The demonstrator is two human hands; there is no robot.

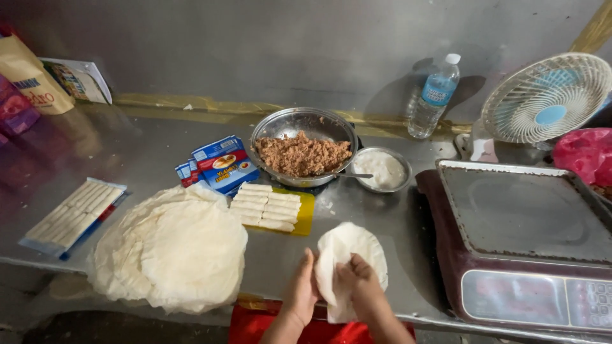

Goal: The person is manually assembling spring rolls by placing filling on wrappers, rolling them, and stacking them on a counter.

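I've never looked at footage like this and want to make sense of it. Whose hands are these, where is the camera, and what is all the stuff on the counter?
The camera sits on a person's head and looks down at their own bare hands over a grey metal counter. The left hand and right hand together hold a thin round white pastry sheet. A big stack of white pastry sheets lies to the left. Behind are pale cheese sticks on a yellow board, blue cartons, a steel bowl of brown minced filling and a small bowl of white paste. A digital weighing scale, clear water bottle and white fan stand on the right.
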